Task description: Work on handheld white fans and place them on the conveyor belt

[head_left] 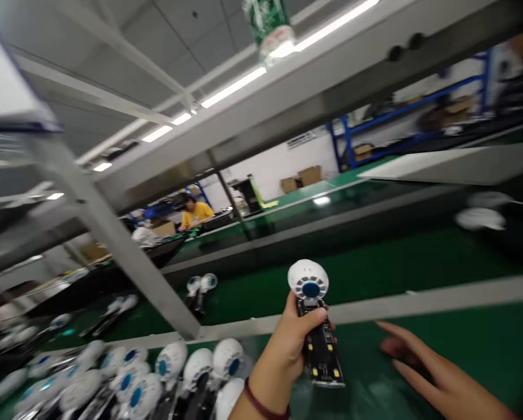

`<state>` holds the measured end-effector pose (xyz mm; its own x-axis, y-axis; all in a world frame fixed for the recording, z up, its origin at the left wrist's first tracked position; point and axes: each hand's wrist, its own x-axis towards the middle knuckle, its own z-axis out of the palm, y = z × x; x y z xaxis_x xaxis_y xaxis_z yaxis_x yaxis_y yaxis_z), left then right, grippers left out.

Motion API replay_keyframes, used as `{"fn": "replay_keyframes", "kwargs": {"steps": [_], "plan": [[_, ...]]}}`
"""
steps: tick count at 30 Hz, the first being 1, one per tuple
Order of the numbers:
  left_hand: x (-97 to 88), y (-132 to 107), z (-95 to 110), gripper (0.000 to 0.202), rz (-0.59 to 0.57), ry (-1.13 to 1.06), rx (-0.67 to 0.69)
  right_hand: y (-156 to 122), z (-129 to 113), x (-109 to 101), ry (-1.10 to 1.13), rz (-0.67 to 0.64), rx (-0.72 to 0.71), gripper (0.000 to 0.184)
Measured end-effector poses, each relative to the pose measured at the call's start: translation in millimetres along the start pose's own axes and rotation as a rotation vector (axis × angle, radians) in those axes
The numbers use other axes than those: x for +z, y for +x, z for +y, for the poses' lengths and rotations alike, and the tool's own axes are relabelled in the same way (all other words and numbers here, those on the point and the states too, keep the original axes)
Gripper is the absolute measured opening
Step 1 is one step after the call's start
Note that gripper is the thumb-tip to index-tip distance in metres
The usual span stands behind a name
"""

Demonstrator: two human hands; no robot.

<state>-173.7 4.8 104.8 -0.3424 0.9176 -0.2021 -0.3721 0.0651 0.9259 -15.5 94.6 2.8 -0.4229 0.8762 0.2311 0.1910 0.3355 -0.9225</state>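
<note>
White plastic and bare circuit board make up the small handheld fan unit (316,326) that the left hand (288,344) grips around its middle, thumb wrapped over the front. Its long axis runs nearly upright and slightly away from the person: round white head with a blue centre at the top, dark open board with small yellow parts at the bottom. To the right of the fan unit, the right hand (423,367) lies open, fingers spread and flat just above the green belt (463,338), holding nothing; the left is plainly the nearer hand. A grey metal rail (419,303) crosses behind the fan unit. Left of it and lower, a crowd of similar white fan heads (169,373) lies in rows, blurred. Far behind, a seated co-worker in a yellow shirt (195,213) works.
</note>
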Motion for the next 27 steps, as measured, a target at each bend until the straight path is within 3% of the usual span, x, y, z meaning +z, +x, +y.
{"fn": "replay_keyframes", "kwargs": {"steps": [2,6,9,12,14,17,23,27], "plan": [[15.2,-11,-27,0.055,-0.039,-0.059,-0.096,-20,-6,-31,-0.011,-0.180,-0.051,0.031],[36.1,-17,-66,0.078,-0.025,-0.042,-0.333,-29,-32,-50,-0.137,-0.249,-0.121,0.029],[49.5,-12,-74,0.083,0.040,-0.031,-0.371,-42,-43,-61,-0.204,-0.357,-0.160,0.021],[60.2,-7,-74,0.074,0.104,-0.051,-0.329,-58,-47,-75,-0.359,-0.589,-0.227,0.012],[63.3,-3,-75,0.068,0.128,-0.091,-0.283,-63,-48,-79,-0.492,-0.711,-0.255,0.019],[61.3,5,-79,0.056,0.099,-0.176,-0.235,-66,-46,-76,-0.644,-0.722,-0.299,0.015],[54.2,13,-87,0.041,0.078,-0.216,-0.270,-76,-36,-69,-0.806,-0.569,-0.476,0.009],[54.3,12,-91,0.045,0.077,-0.178,-0.285,-76,-38,-71,-0.754,-0.638,-0.407,0.010]]}}
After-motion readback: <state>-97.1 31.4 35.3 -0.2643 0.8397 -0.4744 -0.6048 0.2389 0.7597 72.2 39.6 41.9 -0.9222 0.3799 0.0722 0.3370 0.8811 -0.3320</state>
